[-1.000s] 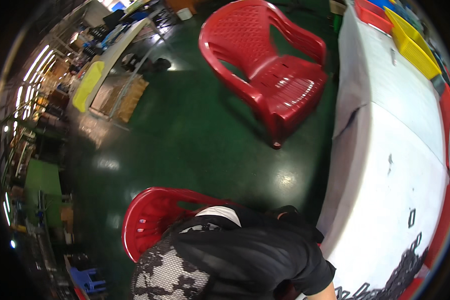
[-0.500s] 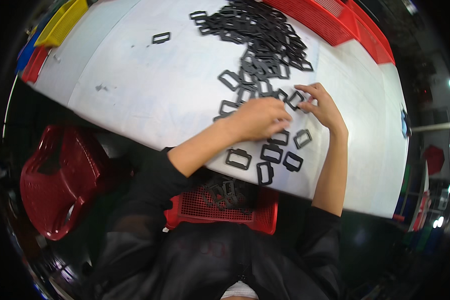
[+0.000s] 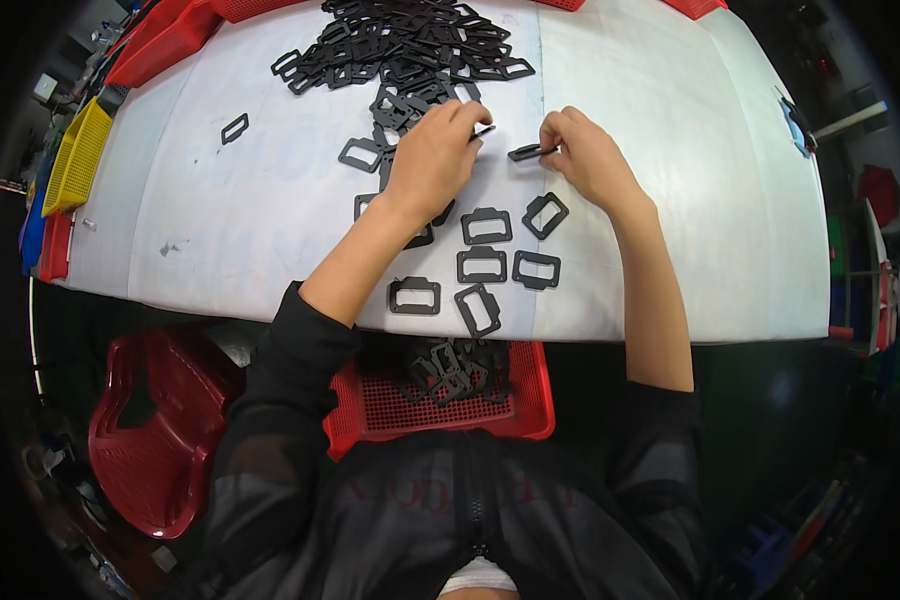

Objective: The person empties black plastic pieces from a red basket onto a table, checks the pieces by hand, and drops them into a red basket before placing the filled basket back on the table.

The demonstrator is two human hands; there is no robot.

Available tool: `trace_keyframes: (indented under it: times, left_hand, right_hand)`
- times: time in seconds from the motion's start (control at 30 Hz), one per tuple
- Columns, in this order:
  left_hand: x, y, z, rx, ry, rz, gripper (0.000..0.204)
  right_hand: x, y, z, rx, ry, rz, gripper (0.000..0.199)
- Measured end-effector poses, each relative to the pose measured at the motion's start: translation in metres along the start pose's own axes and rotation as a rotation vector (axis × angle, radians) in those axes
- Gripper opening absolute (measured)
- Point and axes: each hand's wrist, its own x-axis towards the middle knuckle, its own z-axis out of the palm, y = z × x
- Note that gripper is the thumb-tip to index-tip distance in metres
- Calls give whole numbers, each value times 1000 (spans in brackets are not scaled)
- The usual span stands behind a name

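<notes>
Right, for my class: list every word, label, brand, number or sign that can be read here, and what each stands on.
Black jacket: faint, blurred red lettering across the front; I won't copy it out.
Black frames: no readable text.
Near red basket, yellow basket: no readable text.

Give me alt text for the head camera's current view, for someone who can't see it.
A person's right hand holds a black frame over a white table; the left hand holds another, edge-on, near a heap of them. A red basket below the table edge holds more.
</notes>
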Motion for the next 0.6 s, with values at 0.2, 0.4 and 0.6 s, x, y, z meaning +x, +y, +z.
trace_keyframes:
  times: [0.2, 0.4, 0.6]
  left_hand:
    - [-12, -11, -16, 75, -31, 206, 27]
    - [-15, -23, -22, 141, -144, -108, 37]
    - [-13, -17, -19, 14, -105, -40, 23]
  right_hand:
    - [-44, -11, -13, 114, 58, -58, 28]
    - [-2, -15, 11, 61, 96, -214, 26]
    - [9, -1, 35, 105, 290, -193, 26]
